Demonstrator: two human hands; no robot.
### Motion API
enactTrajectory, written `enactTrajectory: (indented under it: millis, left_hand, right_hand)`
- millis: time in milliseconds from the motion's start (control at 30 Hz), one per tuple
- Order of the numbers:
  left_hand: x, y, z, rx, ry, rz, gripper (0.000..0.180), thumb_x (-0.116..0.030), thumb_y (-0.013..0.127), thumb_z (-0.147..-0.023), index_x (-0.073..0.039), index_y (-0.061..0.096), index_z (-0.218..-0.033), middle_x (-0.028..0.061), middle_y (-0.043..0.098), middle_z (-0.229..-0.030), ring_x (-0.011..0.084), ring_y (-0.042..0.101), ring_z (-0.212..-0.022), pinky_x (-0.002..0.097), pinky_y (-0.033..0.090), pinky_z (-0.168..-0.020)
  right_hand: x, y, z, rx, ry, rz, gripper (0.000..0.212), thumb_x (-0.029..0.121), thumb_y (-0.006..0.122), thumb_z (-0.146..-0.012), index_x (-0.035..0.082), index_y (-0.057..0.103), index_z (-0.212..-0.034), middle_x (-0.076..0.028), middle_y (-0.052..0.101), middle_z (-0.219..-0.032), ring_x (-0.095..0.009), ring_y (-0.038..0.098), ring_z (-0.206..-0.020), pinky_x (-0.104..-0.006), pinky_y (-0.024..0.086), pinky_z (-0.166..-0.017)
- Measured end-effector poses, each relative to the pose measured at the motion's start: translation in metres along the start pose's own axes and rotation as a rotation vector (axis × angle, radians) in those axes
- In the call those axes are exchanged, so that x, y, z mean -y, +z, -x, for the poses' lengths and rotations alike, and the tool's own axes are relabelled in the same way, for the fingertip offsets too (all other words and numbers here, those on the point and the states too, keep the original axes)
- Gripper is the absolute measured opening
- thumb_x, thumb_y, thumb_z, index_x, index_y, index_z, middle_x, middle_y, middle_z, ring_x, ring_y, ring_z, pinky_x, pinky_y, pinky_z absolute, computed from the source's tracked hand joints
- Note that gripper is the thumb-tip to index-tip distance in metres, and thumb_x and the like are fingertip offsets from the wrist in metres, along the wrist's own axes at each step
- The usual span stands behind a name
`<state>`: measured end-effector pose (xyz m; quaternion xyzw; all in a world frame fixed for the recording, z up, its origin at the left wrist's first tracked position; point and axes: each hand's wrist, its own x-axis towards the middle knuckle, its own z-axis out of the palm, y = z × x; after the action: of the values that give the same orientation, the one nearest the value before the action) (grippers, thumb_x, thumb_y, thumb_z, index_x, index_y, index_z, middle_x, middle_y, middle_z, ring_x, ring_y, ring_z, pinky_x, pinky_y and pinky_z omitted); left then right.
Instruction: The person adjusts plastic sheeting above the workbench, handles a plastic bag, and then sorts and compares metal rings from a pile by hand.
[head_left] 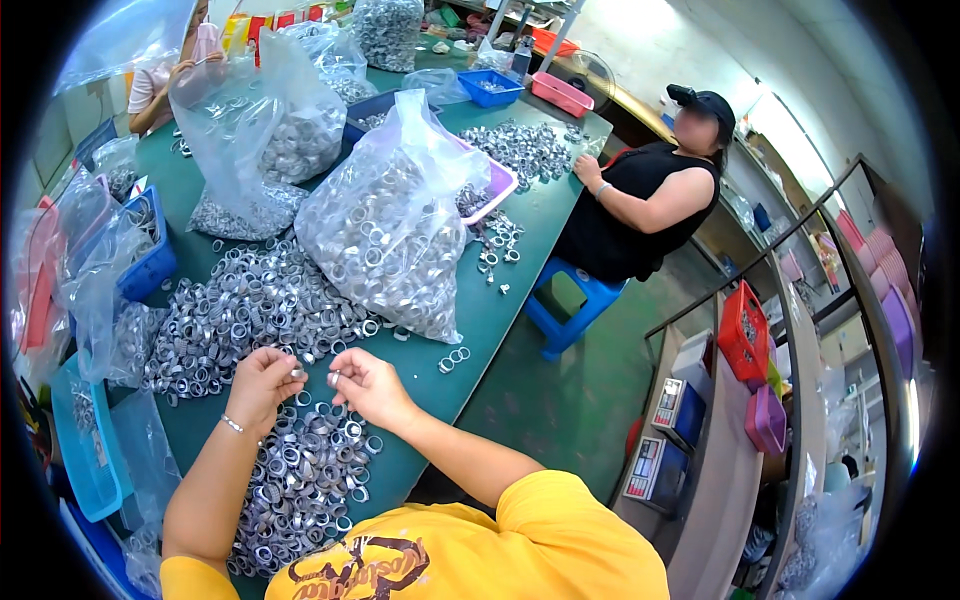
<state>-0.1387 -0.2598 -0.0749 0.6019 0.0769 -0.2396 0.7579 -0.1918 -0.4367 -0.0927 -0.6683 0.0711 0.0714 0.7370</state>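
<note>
My left hand [260, 388] is closed in a pinch on a small silver ring [298, 373]. Opposite it, my right hand [372, 388] pinches another silver metal ring [333, 379], a short gap away. Both hands hover between two heaps of loose metal rings on the green table [480, 345]. The larger ring heap [250, 315] spreads beyond my hands, and the nearer ring heap [305, 480] lies between my forearms. A clear plastic bag [390, 240] full of rings stands just past my right hand. A few single rings [454, 359] lie to its right.
At left stand a blue bin [148, 250] and a light blue tray [90, 440]. More bags [240, 200] crowd the far table. A co-worker in black [640, 195] sits on a blue stool [570, 305] across the right edge. Shelves with scales [655, 470] and a red basket [743, 330] line the right.
</note>
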Motion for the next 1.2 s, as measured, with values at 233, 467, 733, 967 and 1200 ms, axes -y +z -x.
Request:
enactTrajectory:
  millis: [233,467,733,967,1200]
  left_hand:
    - [0.016,-0.002,0.031,-0.05,0.046,0.044,0.02,0.006,0.06,-0.077,0.004,0.057,-0.097,0.008,0.062,-0.084,0.0191,0.064,-0.08,0.0261,0.053,-0.067]
    - [0.001,0.019,0.05,-0.024,0.293,-0.267,0.013,0.0,0.066,-0.074,0.002,0.06,-0.085,0.0072,0.063,-0.075,0.0112,0.059,-0.065,0.0232,0.049,-0.059]
    - [0.009,0.01,0.053,0.021,0.441,-0.143,0.01,0.006,0.065,-0.076,0.003,0.061,-0.085,0.0086,0.065,-0.084,0.0113,0.062,-0.074,0.0226,0.052,-0.067]
    - [0.005,0.004,0.064,-0.038,0.63,-0.397,0.012,0.009,0.062,-0.074,0.002,0.063,-0.082,0.008,0.065,-0.084,0.0117,0.062,-0.076,0.0228,0.051,-0.067]
    - [-0.001,-0.025,0.065,-0.027,0.711,-0.981,0.012,0.005,0.062,-0.07,-0.001,0.065,-0.08,0.0101,0.064,-0.08,0.023,0.062,-0.072,0.0285,0.05,-0.066]
  right_hand:
    - [-0.009,0.014,0.004,-0.005,-0.377,0.271,0.016,-0.005,0.06,-0.078,0.002,0.057,-0.092,-0.001,0.054,-0.081,-0.008,0.055,-0.071,-0.0211,0.046,-0.061]
    - [0.015,0.01,0.025,-0.115,-0.529,0.211,0.014,-0.005,0.06,-0.075,-0.001,0.063,-0.089,-0.008,0.062,-0.084,-0.013,0.06,-0.072,-0.0252,0.049,-0.066]
    - [0.01,0.022,0.023,-0.099,-0.746,0.181,0.019,-0.008,0.065,-0.073,0.001,0.06,-0.089,-0.008,0.064,-0.087,-0.014,0.06,-0.072,-0.0252,0.049,-0.066]
    - [0.022,0.021,0.024,-0.039,-0.989,0.394,0.021,-0.011,0.063,-0.068,0.002,0.062,-0.084,-0.011,0.064,-0.081,-0.023,0.063,-0.074,-0.0283,0.05,-0.066]
    - [0.008,0.009,0.025,0.025,-0.794,0.637,0.017,-0.008,0.063,-0.069,0.002,0.064,-0.084,-0.011,0.061,-0.08,-0.026,0.061,-0.07,-0.032,0.05,-0.062]
